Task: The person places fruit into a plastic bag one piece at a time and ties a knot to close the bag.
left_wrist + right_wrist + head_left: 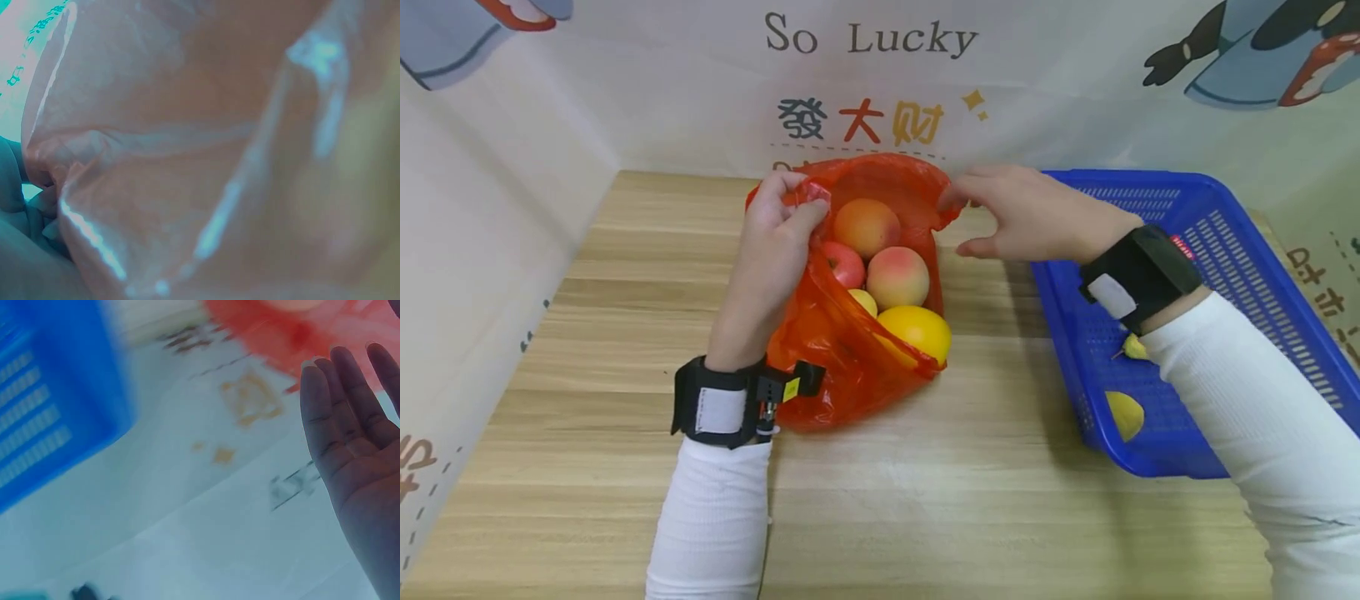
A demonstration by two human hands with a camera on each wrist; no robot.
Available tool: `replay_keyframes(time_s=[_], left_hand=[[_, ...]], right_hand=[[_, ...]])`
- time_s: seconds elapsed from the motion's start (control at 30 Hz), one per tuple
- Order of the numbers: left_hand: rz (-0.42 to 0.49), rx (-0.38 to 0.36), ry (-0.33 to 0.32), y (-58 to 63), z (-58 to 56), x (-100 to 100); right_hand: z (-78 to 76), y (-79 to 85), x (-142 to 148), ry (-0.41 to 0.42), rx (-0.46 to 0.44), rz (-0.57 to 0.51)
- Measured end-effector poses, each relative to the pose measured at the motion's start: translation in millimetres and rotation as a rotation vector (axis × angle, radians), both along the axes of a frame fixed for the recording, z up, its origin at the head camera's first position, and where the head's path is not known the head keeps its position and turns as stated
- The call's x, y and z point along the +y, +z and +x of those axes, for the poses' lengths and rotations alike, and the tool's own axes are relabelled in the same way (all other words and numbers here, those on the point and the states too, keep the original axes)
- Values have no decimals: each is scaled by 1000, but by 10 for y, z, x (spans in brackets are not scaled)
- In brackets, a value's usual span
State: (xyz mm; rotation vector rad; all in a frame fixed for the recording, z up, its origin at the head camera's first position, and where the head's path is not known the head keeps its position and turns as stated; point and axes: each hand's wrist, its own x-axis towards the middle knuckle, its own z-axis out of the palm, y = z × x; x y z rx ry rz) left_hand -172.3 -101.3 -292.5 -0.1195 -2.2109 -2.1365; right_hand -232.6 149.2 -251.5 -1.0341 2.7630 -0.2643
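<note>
A red plastic bag [842, 367] stands on the table with its mouth spread. My left hand [772, 242] pinches the bag's left rim between thumb and fingers; in the left wrist view the thin bag [162, 187] fills most of the picture. Inside lie an orange-toned peach [867, 227], a pinker peach [898, 278], a red apple [845, 267], a small yellow fruit [866, 301] and a larger smooth yellow fruit [921, 332]. At the right rim is my right hand [1026, 212], thumb apart from the fingers. Its fingers [322, 406] look straight in the right wrist view.
A blue plastic basket [1063, 358] sits to the right, under my right forearm. In it show a yellow fruit [1125, 415] and a small yellow-green fruit with a stem [1135, 347], partly hidden by the sleeve. A printed cloth [700, 92] hangs behind the wooden table [625, 333].
</note>
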Motion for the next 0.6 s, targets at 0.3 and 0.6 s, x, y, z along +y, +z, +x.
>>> replay_keyframes(time_s=[0.3,0.6], left_hand=[[-3,3,-5,15,5,-9],[-13,-5,-6,9,19,-10]], right_hand=[[-235,48,691,-170,-18,61],[-381,-237,1536,-401,-355,309]])
